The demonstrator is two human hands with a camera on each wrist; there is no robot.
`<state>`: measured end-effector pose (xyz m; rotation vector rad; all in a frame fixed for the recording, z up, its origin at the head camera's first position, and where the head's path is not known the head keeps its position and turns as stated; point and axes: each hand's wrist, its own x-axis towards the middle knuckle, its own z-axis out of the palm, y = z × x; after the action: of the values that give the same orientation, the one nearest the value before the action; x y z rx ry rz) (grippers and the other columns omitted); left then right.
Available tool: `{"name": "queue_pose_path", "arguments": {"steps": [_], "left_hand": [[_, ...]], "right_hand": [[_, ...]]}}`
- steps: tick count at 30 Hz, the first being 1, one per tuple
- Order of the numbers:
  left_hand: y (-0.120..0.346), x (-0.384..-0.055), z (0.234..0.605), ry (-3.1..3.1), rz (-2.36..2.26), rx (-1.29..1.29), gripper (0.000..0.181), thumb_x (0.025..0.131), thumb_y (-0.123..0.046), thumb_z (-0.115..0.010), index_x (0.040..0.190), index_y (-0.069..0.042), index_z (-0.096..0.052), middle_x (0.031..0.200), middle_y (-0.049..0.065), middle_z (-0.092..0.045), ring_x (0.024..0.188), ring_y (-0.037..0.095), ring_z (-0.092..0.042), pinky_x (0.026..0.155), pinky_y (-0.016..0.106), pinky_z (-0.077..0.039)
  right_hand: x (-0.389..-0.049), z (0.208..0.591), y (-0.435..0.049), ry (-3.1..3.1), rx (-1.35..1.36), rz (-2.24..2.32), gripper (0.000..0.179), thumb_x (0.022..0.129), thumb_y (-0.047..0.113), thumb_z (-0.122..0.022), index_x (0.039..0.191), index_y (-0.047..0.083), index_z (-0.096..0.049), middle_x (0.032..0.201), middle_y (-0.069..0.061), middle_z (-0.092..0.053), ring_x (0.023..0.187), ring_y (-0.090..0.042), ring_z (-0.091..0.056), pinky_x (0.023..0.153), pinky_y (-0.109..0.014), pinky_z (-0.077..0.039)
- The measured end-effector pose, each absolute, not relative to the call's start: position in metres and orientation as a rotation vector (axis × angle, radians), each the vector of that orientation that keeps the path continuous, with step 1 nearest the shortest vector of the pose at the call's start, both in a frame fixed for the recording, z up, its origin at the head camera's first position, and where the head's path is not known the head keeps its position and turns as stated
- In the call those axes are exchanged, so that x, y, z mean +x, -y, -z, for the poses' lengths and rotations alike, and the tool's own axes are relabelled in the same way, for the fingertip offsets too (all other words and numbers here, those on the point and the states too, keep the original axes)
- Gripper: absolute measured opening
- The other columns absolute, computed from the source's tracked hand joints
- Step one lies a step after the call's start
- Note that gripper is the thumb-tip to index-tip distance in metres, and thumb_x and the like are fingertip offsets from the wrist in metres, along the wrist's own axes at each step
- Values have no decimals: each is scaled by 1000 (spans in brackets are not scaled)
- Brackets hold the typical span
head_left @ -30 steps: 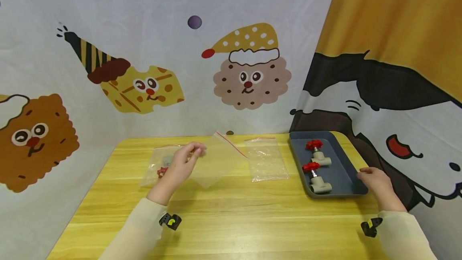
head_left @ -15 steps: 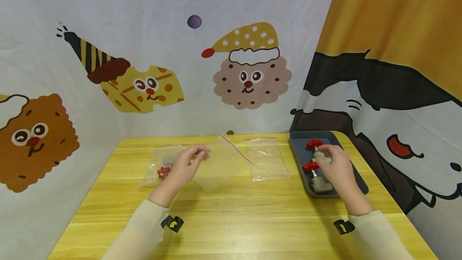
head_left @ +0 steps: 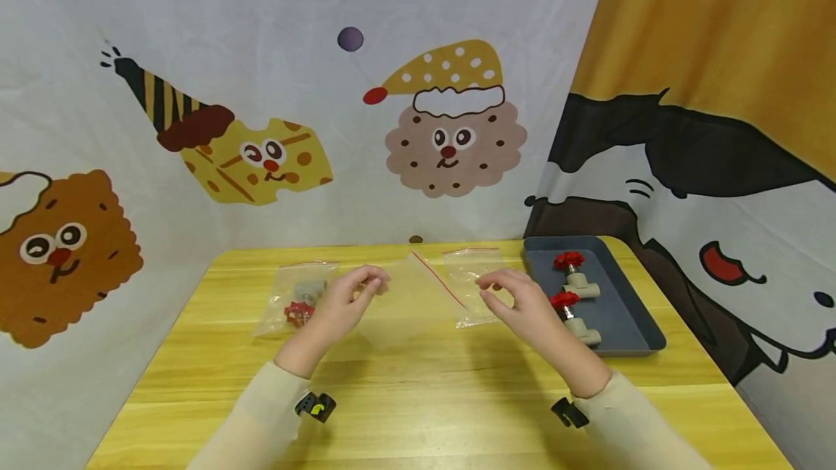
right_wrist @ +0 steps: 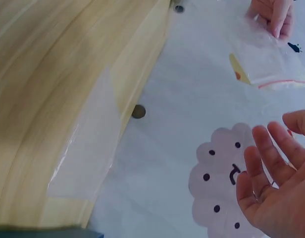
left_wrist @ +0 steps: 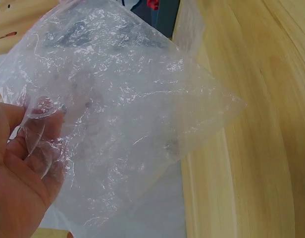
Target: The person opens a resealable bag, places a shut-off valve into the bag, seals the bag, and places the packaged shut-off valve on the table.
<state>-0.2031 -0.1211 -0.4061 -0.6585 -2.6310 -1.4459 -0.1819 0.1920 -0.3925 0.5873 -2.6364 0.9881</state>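
My left hand (head_left: 346,303) pinches a clear zip-lock bag (head_left: 408,310) by its side and holds it up above the table. Nothing shows inside this bag, and its red seal strip points up and right. In the left wrist view, the thumb and fingers crease the plastic (left_wrist: 123,109). My right hand (head_left: 522,307) is raised to the right of the bag, apart from its seal strip. In the right wrist view its fingers (right_wrist: 274,158) are relaxed and hold nothing. A second flat zip-lock bag (head_left: 466,265) lies behind the right hand, partly hidden by it.
At the left lies a zip-lock bag (head_left: 269,314) with a red-handled valve (head_left: 299,313) in it. A grey tray (head_left: 630,310) at the right bears two red-handled valves (head_left: 579,285), the nearer partly behind my right forearm. A patterned curtain (head_left: 366,165) hangs behind the table (head_left: 418,412).
My right hand has moved left from the tray's right edge, across the tray, towards the held bag. The left hand and its bag have shifted slightly right. Both valves remain in the tray.
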Motion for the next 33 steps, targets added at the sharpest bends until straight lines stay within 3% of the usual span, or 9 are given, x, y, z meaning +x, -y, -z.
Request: {"name": "queue_pose_path", "arguments": {"steps": [8, 12, 17, 24, 30, 33], "left_hand": [[118, -203, 407, 2612, 1459, -694, 21, 100, -30, -45, 110, -23, -62, 100, 0, -68, 92, 9, -62, 77, 29, -53], [118, -202, 408, 2613, 1463, -697, 23, 100, -30, -45, 111, -21, -63, 100, 0, -67, 91, 10, -62, 76, 33, -53], [118, -202, 409, 2619, 1477, -699, 23, 101, -30, -45, 111, -20, -63, 100, 0, -67, 92, 11, -62, 76, 39, -53], [118, -202, 412, 2633, 1486, -691, 23, 101, -30, -45, 114, -23, -61, 103, 1, -67, 96, 12, -62, 83, 40, -52], [110, -200, 415, 2519, 1318, -629, 40, 95, -19, -59, 132, -11, -48, 126, 4, -54, 117, 22, -51, 96, 45, -45], [102, -197, 414, 2372, 1316, -523, 46, 87, -12, -67, 127, -7, -45, 121, 8, -48, 112, 23, -47, 93, 45, -43]], "right_hand": [[-181, 393, -172, 2616, 683, -1034, 12, 89, 19, -67, 100, 17, -71, 101, 4, -68, 99, -17, -58, 83, -39, -49], [-181, 394, -165, 2615, 685, -1048, 12, 89, 22, -66, 99, 19, -72, 99, 6, -69, 96, -16, -59, 81, -37, -50], [-181, 395, -160, 2605, 680, -1078, 7, 88, 19, -68, 93, 19, -73, 92, 8, -69, 89, -12, -60, 76, -32, -50], [-180, 399, -156, 2601, 678, -1166, 4, 89, 19, -67, 89, 19, -71, 85, 12, -66, 77, -6, -57, 69, -26, -49], [-178, 403, -151, 2557, 666, -1239, 5, 86, 20, -71, 86, 15, -70, 81, 10, -65, 69, -3, -54, 64, -23, -49], [-177, 405, -148, 2550, 658, -1276, 5, 85, 20, -71, 86, 15, -70, 81, 9, -65, 68, -3, -54, 61, -22, -50]]}}
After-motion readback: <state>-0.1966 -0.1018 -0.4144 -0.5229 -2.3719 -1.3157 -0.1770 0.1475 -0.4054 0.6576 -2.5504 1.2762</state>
